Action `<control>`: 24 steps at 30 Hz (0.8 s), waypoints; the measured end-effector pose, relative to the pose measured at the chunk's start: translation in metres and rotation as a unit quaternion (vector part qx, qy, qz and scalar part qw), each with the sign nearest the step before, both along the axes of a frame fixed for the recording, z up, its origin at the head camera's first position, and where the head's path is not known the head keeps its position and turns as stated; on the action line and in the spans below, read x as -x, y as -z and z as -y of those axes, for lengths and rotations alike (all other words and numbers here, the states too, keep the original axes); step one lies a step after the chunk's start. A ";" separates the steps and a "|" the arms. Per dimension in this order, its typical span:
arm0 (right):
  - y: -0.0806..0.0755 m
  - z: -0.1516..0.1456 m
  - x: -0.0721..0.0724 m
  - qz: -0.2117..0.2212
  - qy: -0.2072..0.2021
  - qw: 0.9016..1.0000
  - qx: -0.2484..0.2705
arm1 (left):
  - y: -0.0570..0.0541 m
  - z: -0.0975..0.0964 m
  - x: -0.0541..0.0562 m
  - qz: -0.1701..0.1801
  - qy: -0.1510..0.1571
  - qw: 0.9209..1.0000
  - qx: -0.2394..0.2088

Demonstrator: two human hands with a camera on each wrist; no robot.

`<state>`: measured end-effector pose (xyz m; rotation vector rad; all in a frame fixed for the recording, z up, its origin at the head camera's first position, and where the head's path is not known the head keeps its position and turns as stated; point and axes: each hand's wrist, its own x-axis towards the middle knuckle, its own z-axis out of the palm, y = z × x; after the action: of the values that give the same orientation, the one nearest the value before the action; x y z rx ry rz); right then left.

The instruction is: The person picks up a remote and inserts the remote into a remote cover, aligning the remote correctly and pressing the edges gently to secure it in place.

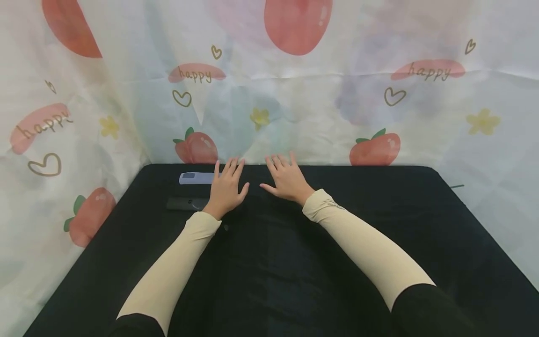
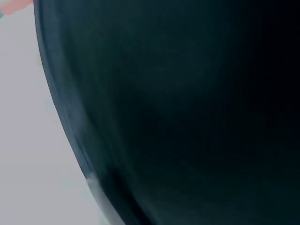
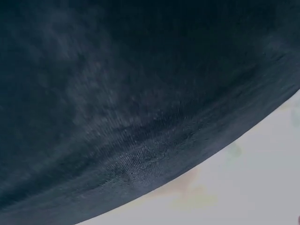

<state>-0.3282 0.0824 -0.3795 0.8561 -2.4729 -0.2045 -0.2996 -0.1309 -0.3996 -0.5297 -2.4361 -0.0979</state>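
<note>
In the head view my left hand (image 1: 225,191) is over the far part of the black-covered table, palm down, fingers straight and thumb held out. It overlaps the right end of a slim pale lavender object (image 1: 197,178) with a grey patch near its left end. Closer to me, a dark flat bar (image 1: 182,203) lies beside the left wrist, its right end hidden behind it. My right hand (image 1: 288,179) is stretched out the same way near the back edge, holding nothing. Neither hand shows in the wrist views, which are dark and blurred.
Black cloth covers the table (image 1: 273,262). A pale curtain (image 1: 303,107) printed with fruit, hearts and "happy" hangs behind its back edge and along the sides. A thin dark green strip (image 1: 456,186) shows against the curtain at the right edge.
</note>
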 end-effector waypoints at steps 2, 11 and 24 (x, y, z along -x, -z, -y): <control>0.003 0.002 0.004 -0.019 -0.014 1.000 -0.008 | 0.002 0.008 0.000 0.001 0.001 1.000 0.006; 0.006 0.017 0.014 -0.016 -0.049 0.998 -0.025 | 0.000 0.047 -0.005 0.008 0.006 0.999 0.041; 0.007 0.053 0.024 -0.022 -0.072 0.994 -0.080 | 0.002 0.095 -0.013 0.035 0.062 0.985 0.155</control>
<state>-0.3526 0.0297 -0.3863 1.0814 -2.3661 -0.3700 -0.2864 -0.2256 -0.4014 -0.8294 -2.4985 0.2185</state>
